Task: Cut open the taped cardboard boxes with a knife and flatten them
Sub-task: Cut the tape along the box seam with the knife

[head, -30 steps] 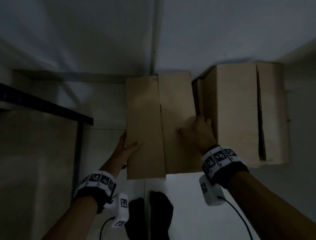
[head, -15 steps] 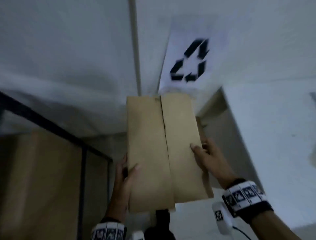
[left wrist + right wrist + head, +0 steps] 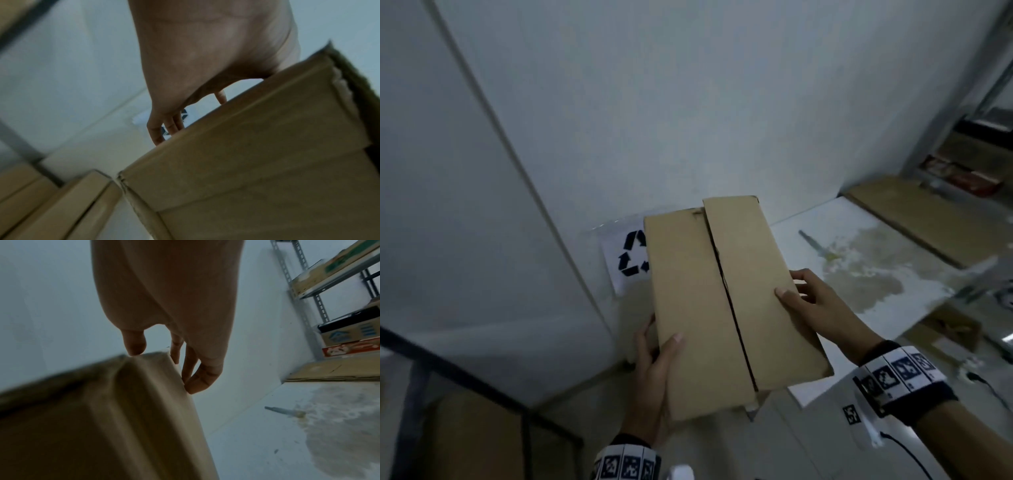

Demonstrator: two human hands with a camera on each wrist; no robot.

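A brown cardboard box (image 3: 726, 301) with a dark slit running down its top seam is carried in the air between both hands. My left hand (image 3: 654, 370) grips its left side, thumb on top and fingers (image 3: 162, 128) down the side wall. My right hand (image 3: 811, 301) grips the right side, thumb on the top face and fingers (image 3: 197, 374) round the edge. A knife (image 3: 816, 244) lies on the floor to the right, also seen as the knife (image 3: 283, 411) in the right wrist view.
A recycling sign (image 3: 631, 255) is stuck low on the white wall. Flattened cardboard (image 3: 928, 219) lies on the floor at the right by a metal shelf (image 3: 308, 288) with boxes. A stained floor patch (image 3: 866, 270) spreads near the knife. More boxes (image 3: 51, 203) sit at lower left.
The box has been lifted off the floor beside the second box and carried toward the wall with the recycling sign; the view has swung up and right. Both hands keep their grip.
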